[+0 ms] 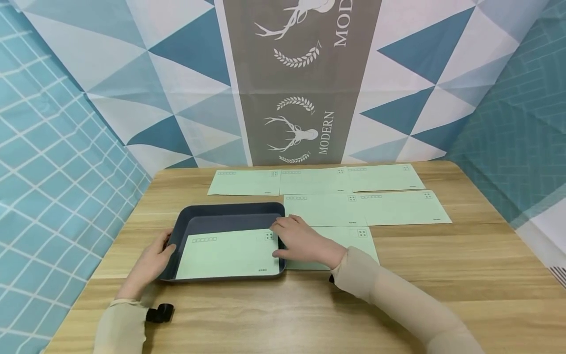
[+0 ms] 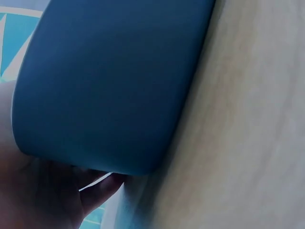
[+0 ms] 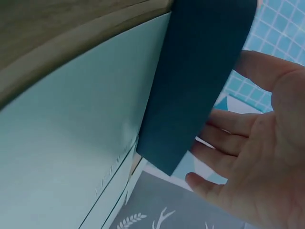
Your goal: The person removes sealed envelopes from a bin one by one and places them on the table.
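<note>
A dark blue-grey rectangular tray lies on the table, with a pale green envelope inside it along its near side. My left hand holds the tray's left end, its thumb at the rim. In the left wrist view, fingers of that hand show past the tray's wall. Over the tray's right rim reaches my right hand, its fingertips above the envelope's stamp corner. From the right wrist, its relaxed, spread fingers appear beyond the tray wall, with nothing seen gripped between them.
Several more pale green envelopes lie in rows right of and behind the tray; the nearest one is partly under my right arm. The wooden table meets a patterned cloth backdrop at its far edge.
</note>
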Demonstrator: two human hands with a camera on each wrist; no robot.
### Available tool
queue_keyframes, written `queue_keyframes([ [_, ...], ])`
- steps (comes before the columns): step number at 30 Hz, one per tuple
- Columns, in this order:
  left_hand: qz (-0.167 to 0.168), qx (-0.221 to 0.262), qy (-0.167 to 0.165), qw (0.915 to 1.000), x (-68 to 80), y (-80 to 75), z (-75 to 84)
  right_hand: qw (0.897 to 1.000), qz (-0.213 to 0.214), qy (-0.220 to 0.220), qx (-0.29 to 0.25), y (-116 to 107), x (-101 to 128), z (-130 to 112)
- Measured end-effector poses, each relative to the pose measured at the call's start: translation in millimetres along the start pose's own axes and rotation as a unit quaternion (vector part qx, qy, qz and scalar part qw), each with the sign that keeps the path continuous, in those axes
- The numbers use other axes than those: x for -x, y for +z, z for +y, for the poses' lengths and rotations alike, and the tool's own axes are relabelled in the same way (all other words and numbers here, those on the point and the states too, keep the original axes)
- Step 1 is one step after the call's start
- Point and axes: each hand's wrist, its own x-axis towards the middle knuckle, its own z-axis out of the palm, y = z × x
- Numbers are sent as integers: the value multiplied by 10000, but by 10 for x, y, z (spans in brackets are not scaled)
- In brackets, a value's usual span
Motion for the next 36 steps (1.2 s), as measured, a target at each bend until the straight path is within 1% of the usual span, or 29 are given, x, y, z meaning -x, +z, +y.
queue_keyframes([
  [5,36,-61,92,9999,-13,8,-15,9986,-388,187,314,46,-93,-34],
  [6,-14,-46,98,9999,-13,5,-13,9982,-424,222,365,51,-107,-38],
  [10,-38,-125,69,9999,-11,-5,0,9959,-607,331,576,57,-147,-53],
  [16,-80,-138,88,9998,-19,-9,-10,9924,-840,509,741,64,-168,-67],
  [19,-71,-149,64,9998,-18,-3,-24,9919,-817,570,793,77,-173,-73],
  [24,-31,-171,52,9998,-12,8,-20,9928,-654,680,735,100,-175,-89],
  [31,-146,-153,-44,9998,-6,11,-34,9943,-423,618,757,94,-160,-128],
  [36,-159,-163,-55,9997,-3,14,-32,9956,-110,569,731,114,-147,-138],
])
